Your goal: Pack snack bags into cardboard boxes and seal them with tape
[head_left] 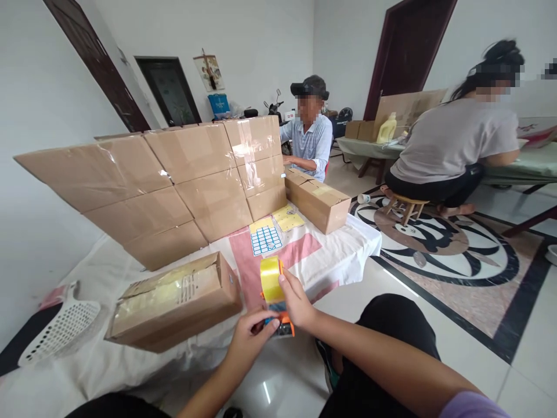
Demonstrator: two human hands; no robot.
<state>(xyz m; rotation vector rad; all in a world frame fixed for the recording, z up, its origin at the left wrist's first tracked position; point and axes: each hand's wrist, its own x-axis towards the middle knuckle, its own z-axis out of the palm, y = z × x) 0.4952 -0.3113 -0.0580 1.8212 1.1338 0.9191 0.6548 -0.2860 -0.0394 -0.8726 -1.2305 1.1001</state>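
Note:
Both my hands are on a tape dispenser (286, 325) with orange and black parts, carrying a roll of yellow packing tape (271, 280). It is held up in front of me at the table's near edge. My right hand (297, 300) grips it from the right, beside the roll. Low on the other side, the thumb and fingers of my left hand (253, 332) close on the dispenser's front end, partly hiding it. Left of my hands, a taped cardboard box (174, 302) lies on the cloth. Just beyond the tape is a sheet of blue-framed labels (266, 240).
Stacked cardboard boxes (209, 183) form a wall across the table (348, 244). Another box (319, 200) sits at its right end, near a seated person (311, 139). A white perforated basket (65, 325) lies at left. Another person (461, 133) sits on a stool (407, 206) at right.

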